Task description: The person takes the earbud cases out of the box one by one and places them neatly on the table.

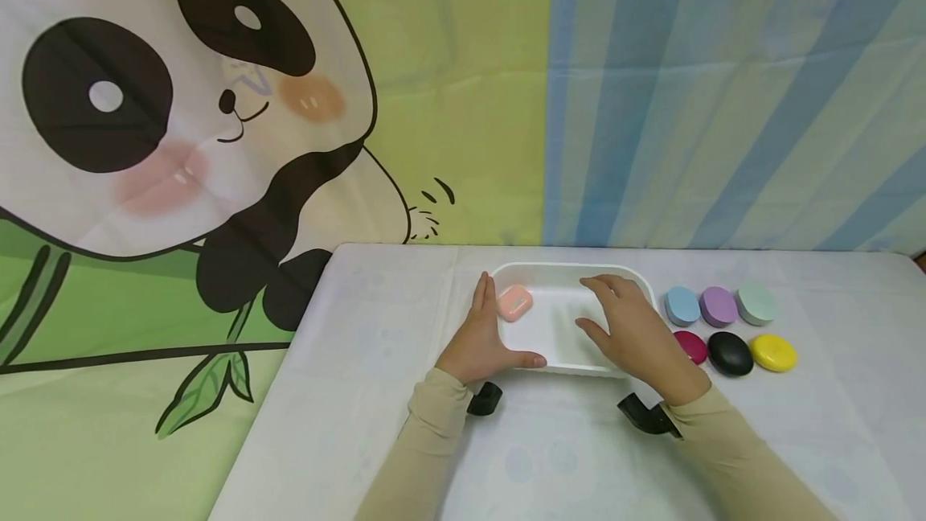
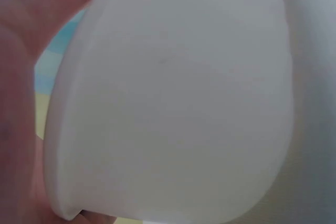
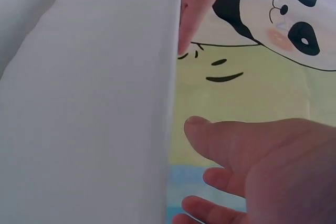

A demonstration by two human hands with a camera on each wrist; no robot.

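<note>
A white rectangular tray lies on the table, with a small peach-pink rounded block inside at its left end. My left hand spans the tray's near left corner, fingers straight along the left side and thumb along the front rim. The left wrist view shows the tray's outer wall close up beside that hand. Over the tray's right part hovers my right hand, fingers loosely bent and thumb apart. Nothing sits between that thumb and the fingers in the right wrist view.
Right of the tray stand a light blue block, a purple block and a mint block. Nearer lie a crimson rounded piece, a black one and a yellow one. A panda-print curtain hangs behind the table.
</note>
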